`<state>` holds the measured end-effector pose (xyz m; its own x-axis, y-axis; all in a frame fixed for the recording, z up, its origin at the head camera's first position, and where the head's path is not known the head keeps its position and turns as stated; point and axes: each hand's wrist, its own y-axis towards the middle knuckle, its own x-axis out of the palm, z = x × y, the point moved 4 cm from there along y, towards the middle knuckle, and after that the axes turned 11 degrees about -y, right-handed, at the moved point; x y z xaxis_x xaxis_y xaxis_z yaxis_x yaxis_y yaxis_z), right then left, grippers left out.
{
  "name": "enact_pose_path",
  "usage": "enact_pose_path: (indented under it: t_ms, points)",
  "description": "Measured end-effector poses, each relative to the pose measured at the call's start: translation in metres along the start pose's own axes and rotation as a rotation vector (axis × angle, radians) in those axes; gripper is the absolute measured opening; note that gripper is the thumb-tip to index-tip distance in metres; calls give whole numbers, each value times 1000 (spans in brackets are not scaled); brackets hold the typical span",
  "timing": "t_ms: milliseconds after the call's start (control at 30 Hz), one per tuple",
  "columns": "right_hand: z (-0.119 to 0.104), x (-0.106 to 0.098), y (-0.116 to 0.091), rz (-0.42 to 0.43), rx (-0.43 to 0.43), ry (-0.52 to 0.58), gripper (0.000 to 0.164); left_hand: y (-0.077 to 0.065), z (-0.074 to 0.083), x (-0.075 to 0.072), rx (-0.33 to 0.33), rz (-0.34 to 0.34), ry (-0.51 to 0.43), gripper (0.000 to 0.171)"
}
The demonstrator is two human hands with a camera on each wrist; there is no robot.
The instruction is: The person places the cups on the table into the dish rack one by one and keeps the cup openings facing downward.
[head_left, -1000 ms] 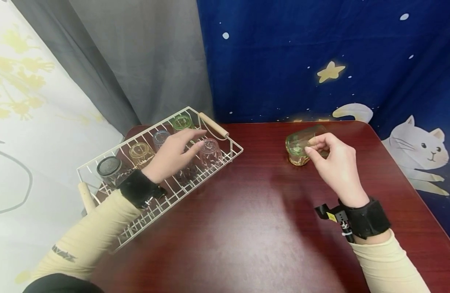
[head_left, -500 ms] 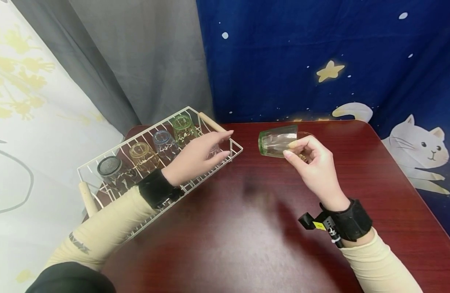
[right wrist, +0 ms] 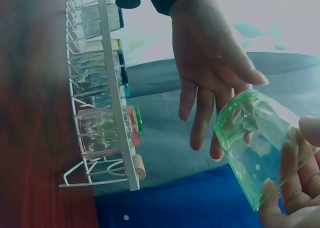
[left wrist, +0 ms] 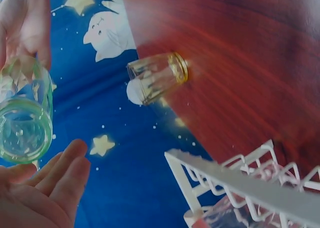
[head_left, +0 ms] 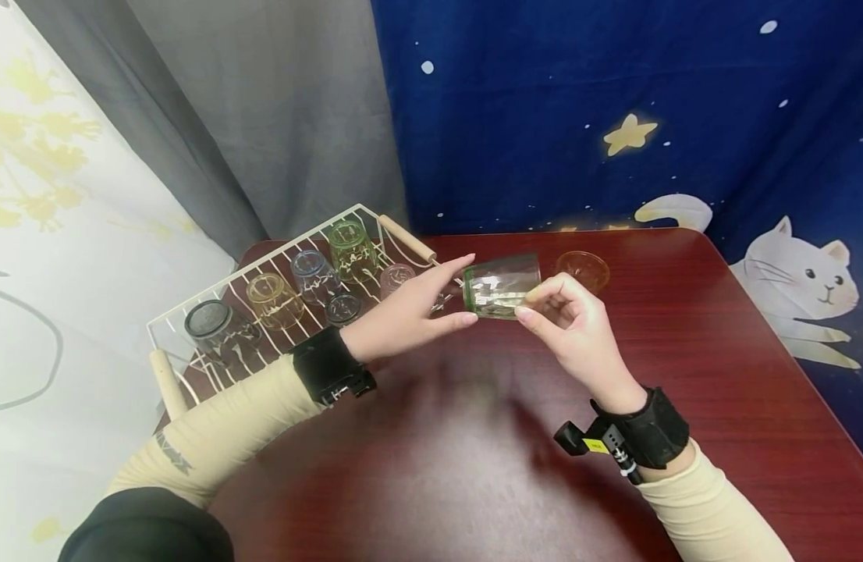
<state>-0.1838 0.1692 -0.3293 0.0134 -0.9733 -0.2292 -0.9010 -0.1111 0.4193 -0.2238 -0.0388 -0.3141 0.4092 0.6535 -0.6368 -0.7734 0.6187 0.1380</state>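
My right hand (head_left: 579, 328) pinches a pale green drinking glass (head_left: 502, 285) near its mouth, between thumb and fingers. The glass lies on its side in the air above the table, its base toward my left hand (head_left: 413, 316). That left hand is spread, with thumb and fingers on either side of the base; in the right wrist view its fingers are straight and do not wrap the glass. Whether it touches the glass I cannot tell. Behind my right hand an amber glass (head_left: 584, 268) stands on the table.
A white wire rack (right wrist: 114, 83) with wooden handles (head_left: 406, 236) stands at the left. Several upturned glasses sit in it, among them a dark grey one (head_left: 210, 318), a blue one (head_left: 308, 265) and a green one (head_left: 349, 238). Curtains hang behind the table (head_left: 684, 328).
The right hand has carried the green glass leftward, away from the amber glass. From over the rack, the left hand has moved right to the base of the green glass.
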Motion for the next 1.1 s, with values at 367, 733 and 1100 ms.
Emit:
enact_pose_path:
  t_ms: [367, 733, 1100]
  points:
    - [0, 6, -1, -50, -47, 61, 22, -3, 2, 1, -1, 16, -57, 70]
    - [1, 8, 0, -82, -38, 33, 16, -9, 4, -5, 31, 78, -20, 64]
    - [3, 10, 2, -137, -34, -146, 11, -15, 14, -17, 55, 153, -74, 59]
